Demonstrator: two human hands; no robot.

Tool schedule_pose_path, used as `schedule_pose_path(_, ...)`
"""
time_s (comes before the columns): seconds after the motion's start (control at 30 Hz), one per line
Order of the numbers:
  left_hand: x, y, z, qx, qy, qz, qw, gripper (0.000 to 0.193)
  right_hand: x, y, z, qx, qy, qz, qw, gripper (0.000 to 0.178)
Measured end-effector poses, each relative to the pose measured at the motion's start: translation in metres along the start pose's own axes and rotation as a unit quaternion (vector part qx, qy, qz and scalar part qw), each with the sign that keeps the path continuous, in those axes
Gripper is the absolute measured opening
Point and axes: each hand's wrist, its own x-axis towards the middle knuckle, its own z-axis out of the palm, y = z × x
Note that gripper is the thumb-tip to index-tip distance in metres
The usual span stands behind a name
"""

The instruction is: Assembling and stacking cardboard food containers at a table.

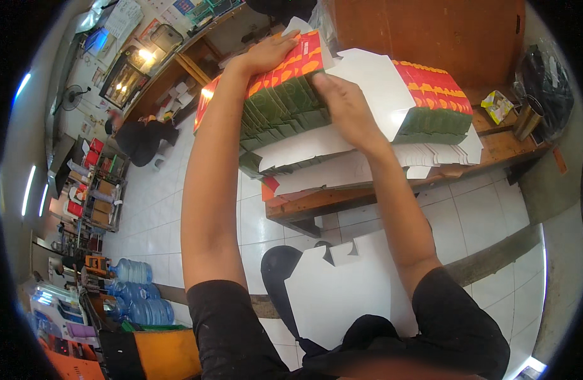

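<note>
Left arm: rises from the lower edge almost straight up the frame, a black sleeve [231, 326] ending at the elbow, the wrist turning right at the top.
Left hand [269, 54]: palm down with fingers extended, resting on the red-and-orange top of the carton row [279, 104].
Right arm: enters at lower right, bends at the elbow and slants up and left.
Right hand [350, 111]: thumb up against the row's right end; the other fingers are partly hidden, so whether they grip cannot be told.
Carton row: upper centre, green side facing down the frame, its left part passing behind the left forearm.
Second carton stack [434, 104]: right of the right hand, apart from it, with a white flap [374, 79] spread between.
White sheets [440, 154]: layered beneath that stack, edges fanned.
Surface [507, 149]: wooden, its near edge running from centre to the right; the row reaches further left than its visible front corner.
Right side: gold cylinder [527, 118] and yellow packet [497, 106] near the surface's far right end; brown panel [431, 31] standing behind.
Open room: tiled floor [149, 202] left of the left forearm and between both forearms, above a notched white panel [342, 291].
</note>
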Motion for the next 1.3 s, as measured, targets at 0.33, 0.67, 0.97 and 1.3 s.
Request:
schedule_pose_path(0.33, -0.014, 0.025, -0.002, 0.061, 0.034, -0.003, 0.998, 0.049, 0.004, -0.017, -0.025, -0.052, 0.052, -0.044, 0.996, 0.054)
schedule_pose_path(0.67, -0.007, 0.019, -0.003, 0.018, -0.002, -0.067, 0.998, 0.056, 0.107, 0.012, -0.041, -0.250, -0.179, 0.244, 0.920, 0.109)
schedule_pose_path(0.97, 0.000, 0.012, 0.001, -0.017, 0.013, -0.109, 0.994, 0.059, 0.054, -0.038, -0.031, -0.173, -0.190, 0.237, 0.937, 0.099)
schedule_pose_path(1.3, -0.002, 0.014, -0.001, 0.024, -0.010, -0.096, 0.995, 0.056, 0.012, -0.009, 0.000, -0.134, -0.019, 0.090, 0.987, 0.086)
